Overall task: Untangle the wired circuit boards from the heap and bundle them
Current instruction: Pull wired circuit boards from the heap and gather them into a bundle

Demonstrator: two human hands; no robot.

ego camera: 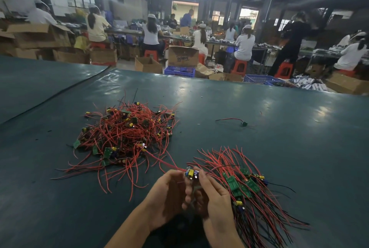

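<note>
The 2 hands are close together at the near edge of the table (279, 108). The left hand (169, 193) and right hand (211, 195) meet at the fingertips, and both pinch 1 small board (191, 173) with yellow and purple parts. Curled fingers and palms hide the board's lower half, and the space between the hands is dark and hard to read. A red wire (159, 160) runs from this board up and left into the heap (127, 134), so it is not yet free.

The heap lies left of centre, a dense knot of red wires with green boards half buried in it. How many boards it holds cannot be told. The bundle (249, 185) lies just right of the right hand, partly under the wrist, with its wires fanned out and its lower end cut off by the bottom of the frame.

1 loose board (243, 123) with its wire lies alone beyond the bundle, well apart from both piles. Around it the dark green table top is bare out to the far edge (199, 77) and the right side. A seam (65, 93) crosses the mat diagonally behind the heap. Past the far edge are cardboard boxes (183, 56), blue crates (179, 71) and seated people (151, 34), all blurred.
</note>
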